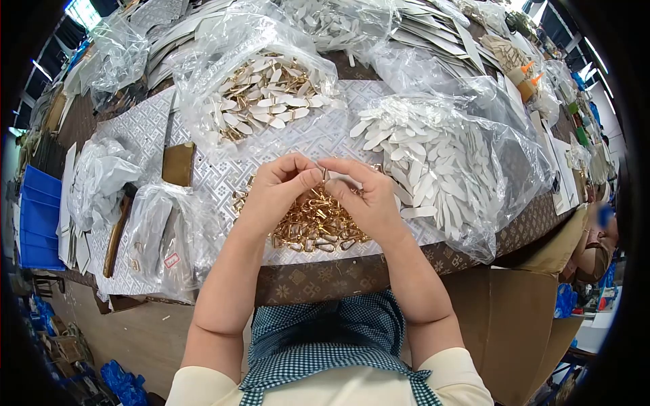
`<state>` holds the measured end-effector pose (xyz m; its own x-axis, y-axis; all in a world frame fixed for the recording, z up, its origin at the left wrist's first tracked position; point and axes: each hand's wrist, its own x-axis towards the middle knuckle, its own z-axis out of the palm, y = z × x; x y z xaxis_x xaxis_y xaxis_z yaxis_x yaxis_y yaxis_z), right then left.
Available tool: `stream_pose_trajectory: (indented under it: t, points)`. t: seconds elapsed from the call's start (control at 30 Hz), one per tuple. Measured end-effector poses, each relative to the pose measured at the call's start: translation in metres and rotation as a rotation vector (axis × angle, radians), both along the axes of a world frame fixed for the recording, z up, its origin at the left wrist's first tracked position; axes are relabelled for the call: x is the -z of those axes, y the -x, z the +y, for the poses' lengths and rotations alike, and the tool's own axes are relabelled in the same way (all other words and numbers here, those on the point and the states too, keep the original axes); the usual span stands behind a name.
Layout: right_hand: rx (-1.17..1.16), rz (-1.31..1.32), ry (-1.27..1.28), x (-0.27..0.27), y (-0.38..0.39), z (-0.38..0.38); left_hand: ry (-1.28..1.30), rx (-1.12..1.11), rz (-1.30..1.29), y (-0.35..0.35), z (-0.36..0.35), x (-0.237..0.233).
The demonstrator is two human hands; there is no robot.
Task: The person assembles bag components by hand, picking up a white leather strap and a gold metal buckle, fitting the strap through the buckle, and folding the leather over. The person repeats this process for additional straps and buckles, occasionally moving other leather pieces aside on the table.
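Note:
My left hand (279,189) and my right hand (367,197) meet fingertip to fingertip above a heap of small gold metal clasps (318,220). Both thumbs and forefingers are pinched together. A small piece shows between the fingertips, too covered to identify. To the right of my right hand, many white tongue-shaped strips (443,162) spill from a clear plastic bag (518,145). Beyond my left hand, another clear bag (203,101) lies open around white strips with gold fittings (274,105).
A hammer (118,233) and a brown block (178,164) lie at left, near clear bags (169,237) and a blue bin (39,220). Stacked flat sheets (440,34) line the back. A cardboard box (508,318) stands below right; another person (599,247) is at far right.

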<state>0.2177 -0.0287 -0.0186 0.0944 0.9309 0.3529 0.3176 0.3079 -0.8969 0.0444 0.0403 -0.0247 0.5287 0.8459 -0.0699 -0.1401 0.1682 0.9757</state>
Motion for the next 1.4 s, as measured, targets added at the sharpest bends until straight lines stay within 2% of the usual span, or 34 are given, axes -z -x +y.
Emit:
stream_pose_trajectory:
  t: [0.13, 0.23, 0.33, 0.53, 0.8, 0.83, 0.87, 0.9, 0.93, 0.97, 1.0, 1.03, 1.07, 1.17, 1.27, 1.33, 1.4]
  points:
    - [0.023, -0.126, 0.061, -0.007, 0.001, -0.002, -0.027, 0.009, 0.044, -0.001, -0.003, -0.004]
    - [0.031, -0.109, 0.089, -0.010, 0.001, -0.003, -0.010, -0.004, 0.129, -0.008, -0.011, -0.011]
    - [0.081, -0.172, -0.058, 0.002, 0.005, 0.000, 0.018, 0.015, 0.030, -0.008, -0.008, -0.009]
    - [0.101, -0.088, 0.157, -0.007, 0.008, -0.006, 0.040, 0.024, -0.053, -0.008, -0.007, -0.009]
    - [0.080, -0.084, 0.104, -0.017, 0.004, 0.013, 0.042, -0.093, -0.081, -0.003, -0.003, -0.012]
    - [0.092, -0.101, 0.097, -0.029, 0.002, 0.020, -0.014, -0.163, -0.045, -0.004, -0.001, -0.009]
    - [0.075, -0.010, 0.084, -0.037, 0.001, 0.031, -0.068, -0.231, -0.008, -0.006, 0.002, -0.003]
    - [0.042, -0.005, 0.089, -0.044, -0.003, 0.045, -0.155, -0.231, 0.101, -0.004, 0.007, 0.010]
    - [0.009, 0.001, 0.091, -0.052, -0.006, 0.060, -0.370, -0.229, 0.285, -0.006, 0.006, 0.009]
    - [0.024, -0.051, 0.028, -0.059, -0.006, 0.072, -0.587, -0.225, 0.469, -0.007, 0.003, 0.007]
    - [0.039, -0.102, -0.035, -0.066, -0.006, 0.082, -0.581, -0.202, 0.441, -0.011, -0.003, 0.000]
    - [0.085, -0.267, -0.054, -0.073, -0.011, 0.086, -0.777, -0.196, 0.598, -0.012, -0.002, 0.007]
    - [0.100, -0.293, -0.048, -0.077, -0.017, 0.083, -0.973, -0.188, 0.751, -0.014, -0.001, 0.013]
    - [0.139, -0.320, 0.009, -0.080, -0.038, 0.066, -1.007, -0.177, 0.879, -0.021, -0.008, 0.011]
    - [0.194, -0.379, 0.234, -0.070, -0.056, 0.028, -1.061, -0.216, 0.860, -0.030, -0.005, 0.019]
    - [0.240, -0.626, 0.322, -0.059, -0.065, 0.004, -1.031, -0.209, 0.848, -0.030, -0.005, 0.022]
    - [0.275, -0.670, 0.340, -0.040, -0.067, -0.017, -0.942, -0.163, 0.848, -0.028, -0.004, 0.018]
